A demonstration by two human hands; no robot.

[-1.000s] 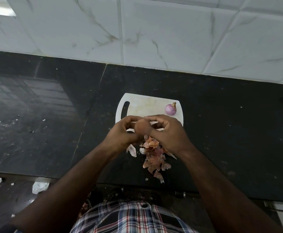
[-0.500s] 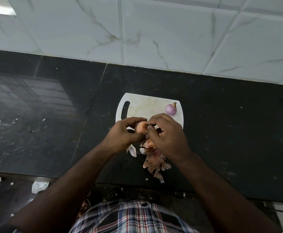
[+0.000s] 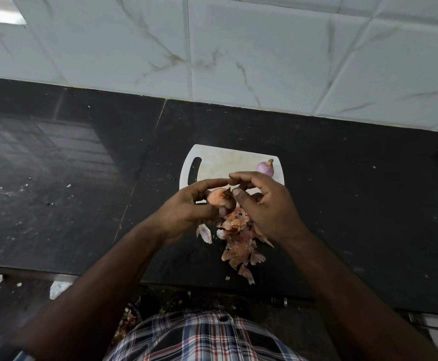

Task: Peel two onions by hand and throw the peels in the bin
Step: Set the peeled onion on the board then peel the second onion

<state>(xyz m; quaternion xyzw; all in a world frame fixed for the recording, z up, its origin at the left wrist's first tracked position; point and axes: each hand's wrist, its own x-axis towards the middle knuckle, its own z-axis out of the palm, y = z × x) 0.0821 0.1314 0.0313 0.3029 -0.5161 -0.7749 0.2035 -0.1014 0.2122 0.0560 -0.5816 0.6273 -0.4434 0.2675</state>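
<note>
My left hand [image 3: 186,207] grips an orange-brown onion [image 3: 219,198] over the near edge of the white cutting board [image 3: 220,162]. My right hand [image 3: 264,204] meets it from the right, with thumb and forefinger pinching the dry skin at the onion's top. A peeled purple onion [image 3: 265,168] lies at the board's far right corner. Below my hands a heap of loose onion peels [image 3: 238,243] spreads over the black counter.
The black stone counter [image 3: 355,204] runs left and right and ends at a white tiled wall [image 3: 238,48]. Scraps of white paper [image 3: 59,287] lie on the floor at the lower left. A metal handle [image 3: 431,321] shows at the lower right.
My right hand has shifted from covering the onion to pinching at its top, so more of the onion shows in my left hand.
</note>
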